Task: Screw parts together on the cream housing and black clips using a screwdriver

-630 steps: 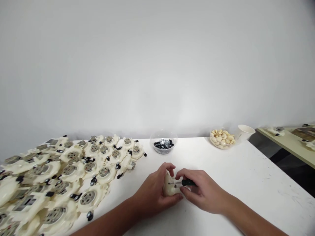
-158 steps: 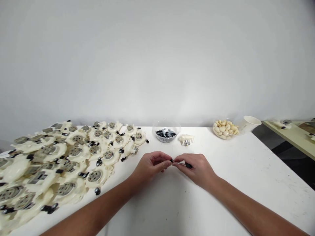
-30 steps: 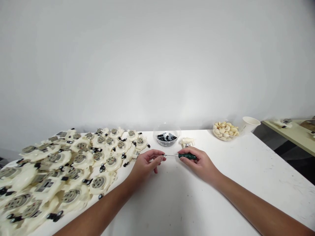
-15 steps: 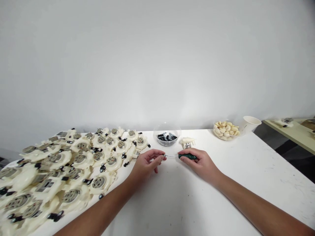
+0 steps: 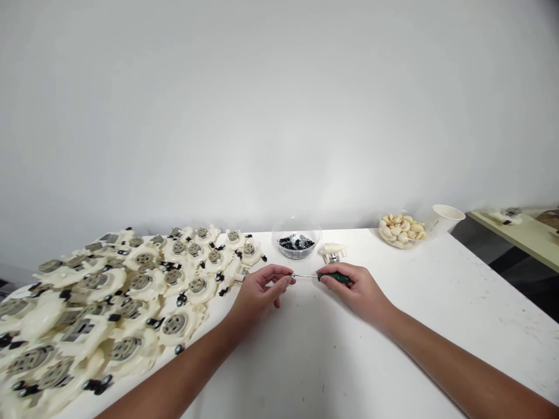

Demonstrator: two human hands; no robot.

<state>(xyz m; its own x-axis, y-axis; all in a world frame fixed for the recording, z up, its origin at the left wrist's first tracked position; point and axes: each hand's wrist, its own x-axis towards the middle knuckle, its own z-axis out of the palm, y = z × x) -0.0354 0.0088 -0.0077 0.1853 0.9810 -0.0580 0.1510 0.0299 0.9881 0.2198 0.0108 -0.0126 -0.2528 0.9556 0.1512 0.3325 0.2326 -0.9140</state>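
Note:
My right hand (image 5: 351,287) is closed round the dark green handle of a screwdriver (image 5: 334,278), whose thin metal shaft points left. At the shaft's tip, the thumb and finger of my left hand (image 5: 268,286) are pinched together, and the tiny piece between them is mostly hidden. Just beyond my right hand lies a cream plastic part (image 5: 332,251) with a metal piece beneath it. Behind my left hand stands a clear round bowl (image 5: 301,254) holding small black and silver pieces.
Many cream plastic assemblies (image 5: 140,282) with grey round speakers or motors and black fittings crowd the left of the white table (image 5: 305,361). At the back right are a clear bowl of cream curved pieces (image 5: 402,231) and a white cup (image 5: 446,218). A shelf (image 5: 519,233) is further right.
Both hands and the screwdriver keep nearly the same place. The view has shifted very slightly.

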